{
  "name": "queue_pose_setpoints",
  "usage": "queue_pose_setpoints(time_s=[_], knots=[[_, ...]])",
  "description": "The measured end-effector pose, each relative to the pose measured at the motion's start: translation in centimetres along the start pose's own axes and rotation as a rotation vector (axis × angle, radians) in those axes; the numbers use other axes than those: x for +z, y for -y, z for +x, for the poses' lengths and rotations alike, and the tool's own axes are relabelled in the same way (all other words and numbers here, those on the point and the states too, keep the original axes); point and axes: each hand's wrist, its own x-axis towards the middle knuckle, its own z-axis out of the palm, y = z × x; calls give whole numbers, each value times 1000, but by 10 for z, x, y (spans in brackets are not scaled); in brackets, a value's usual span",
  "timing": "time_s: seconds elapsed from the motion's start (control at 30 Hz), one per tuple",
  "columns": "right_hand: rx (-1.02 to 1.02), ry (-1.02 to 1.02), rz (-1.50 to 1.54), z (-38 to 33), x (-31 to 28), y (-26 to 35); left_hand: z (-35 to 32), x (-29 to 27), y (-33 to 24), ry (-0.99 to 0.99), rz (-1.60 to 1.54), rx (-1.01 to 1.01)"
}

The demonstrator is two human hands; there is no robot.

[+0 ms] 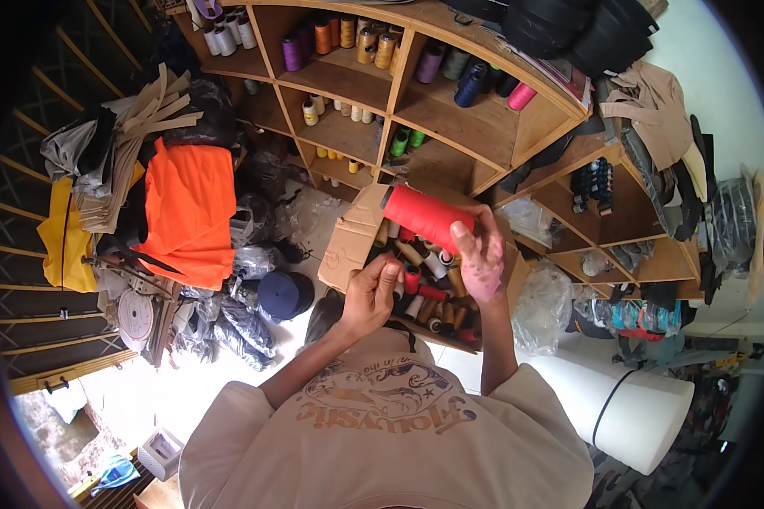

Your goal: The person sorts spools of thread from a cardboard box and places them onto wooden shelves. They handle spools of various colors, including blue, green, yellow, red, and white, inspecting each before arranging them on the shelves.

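Note:
A large red spool of thread (423,217) lies tilted in my right hand (484,259), its dark end pointing left. The thumb and fingers close round the spool's right end. To the lower left, my left hand (370,293) is closed in a pinch; whatever the fingers hold, if anything, is too small to make out. Beneath both hands stands an open cardboard box (348,242), its flap folded outward. Several thread spools in red, brown and white fill it, among them a red spool (433,293).
Wooden shelves (331,76) with coloured thread spools rise ahead. Orange fabric (189,212) and a dark blue roll (285,294) are at the left. A clear plastic bag (543,307) sits right of the box, near a large white roll (620,411).

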Motion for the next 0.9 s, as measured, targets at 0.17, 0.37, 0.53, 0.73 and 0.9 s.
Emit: queue_pose_setpoints(time_s=[0.17, 0.37, 0.53, 0.73, 0.9], knots=[[-7, 10, 123, 3, 4, -11, -3, -2, 14, 3, -27, -94], [50, 22, 223, 5, 7, -13, 19, -12, 13, 9, 219, 63], [40, 12, 117, -1, 15, -9, 30, -8, -3, -219, 189, 96], [-44, -36, -239, -8, 15, -17, 33, 0, -9, -169, -227, -190], [8, -35, -10, -10, 12, -17, 34, -22, 32, -194, 52, -179]])
